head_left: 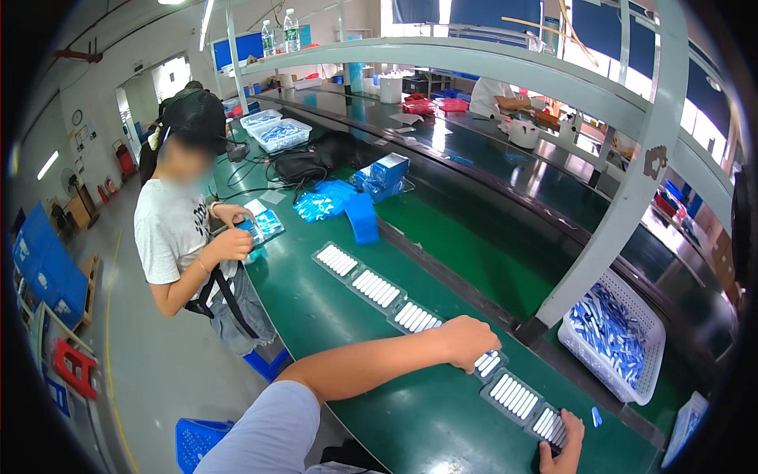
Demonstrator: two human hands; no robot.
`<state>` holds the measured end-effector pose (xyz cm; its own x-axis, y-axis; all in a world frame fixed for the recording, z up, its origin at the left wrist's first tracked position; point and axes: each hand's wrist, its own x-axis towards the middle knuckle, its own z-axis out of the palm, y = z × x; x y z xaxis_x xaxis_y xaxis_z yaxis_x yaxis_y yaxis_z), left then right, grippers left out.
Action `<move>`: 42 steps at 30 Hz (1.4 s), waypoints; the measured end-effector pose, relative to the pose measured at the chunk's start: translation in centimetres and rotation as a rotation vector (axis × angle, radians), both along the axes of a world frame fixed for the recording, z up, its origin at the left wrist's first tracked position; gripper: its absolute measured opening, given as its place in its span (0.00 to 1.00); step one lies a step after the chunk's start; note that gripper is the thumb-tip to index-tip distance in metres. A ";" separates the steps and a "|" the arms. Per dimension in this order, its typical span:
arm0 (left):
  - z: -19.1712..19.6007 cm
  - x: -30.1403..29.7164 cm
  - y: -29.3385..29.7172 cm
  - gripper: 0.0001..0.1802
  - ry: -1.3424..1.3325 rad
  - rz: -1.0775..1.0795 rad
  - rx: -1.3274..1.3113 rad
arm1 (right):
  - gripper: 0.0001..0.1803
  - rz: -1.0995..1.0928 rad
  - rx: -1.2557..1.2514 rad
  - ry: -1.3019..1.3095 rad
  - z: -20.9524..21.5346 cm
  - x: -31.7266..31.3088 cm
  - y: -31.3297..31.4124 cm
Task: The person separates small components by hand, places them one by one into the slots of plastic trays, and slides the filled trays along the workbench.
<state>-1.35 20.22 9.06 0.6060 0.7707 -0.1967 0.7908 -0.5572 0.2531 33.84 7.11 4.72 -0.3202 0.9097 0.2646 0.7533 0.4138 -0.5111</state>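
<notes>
A row of clear trays with white sticks runs diagonally across the green table. My left hand [469, 341] reaches over the row with its fingers bent down and closed at a partly covered tray [489, 363]; what its fingertips hold is hidden. At the row's near right end, my right hand [565, 447] has its thumb and fingers around an end tray [548, 425]. Between the hands lies another filled tray [513, 396]. Beyond my left hand sit three more, a tray [416, 317], a tray [376, 288] and the farthest tray [337, 260].
A white basket [565, 332] of blue-and-white pieces stands right, beside a metal post [620, 186]. One loose blue piece [596, 416] lies near my right hand. At left a co-worker [178, 229] handles a blue-and-white pack [267, 227]. Blue packages [325, 201] lie farther back.
</notes>
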 end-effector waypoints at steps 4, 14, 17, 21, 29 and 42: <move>2.6 -0.4 -3.6 0.32 -0.190 0.017 0.015 | 0.31 -0.016 0.022 0.001 -0.5 -0.5 -0.3; 17.4 3.0 -18.7 0.20 -0.343 -0.655 0.349 | 0.35 0.008 0.162 0.049 -1.9 -0.2 1.4; 18.3 6.1 -19.7 0.22 -0.162 -0.604 0.447 | 0.36 0.012 0.126 0.048 -2.2 0.1 1.6; 19.0 11.3 -20.6 0.29 -0.045 -0.723 0.348 | 0.37 -0.053 0.132 0.039 -2.0 1.7 0.5; 17.3 18.8 -19.3 0.32 -0.312 -0.932 -0.081 | 0.37 -0.023 0.126 0.013 -2.3 2.0 0.8; 15.6 20.2 -19.6 0.17 -0.526 -0.747 -0.073 | 0.38 -0.054 0.130 -0.035 -2.2 1.4 0.7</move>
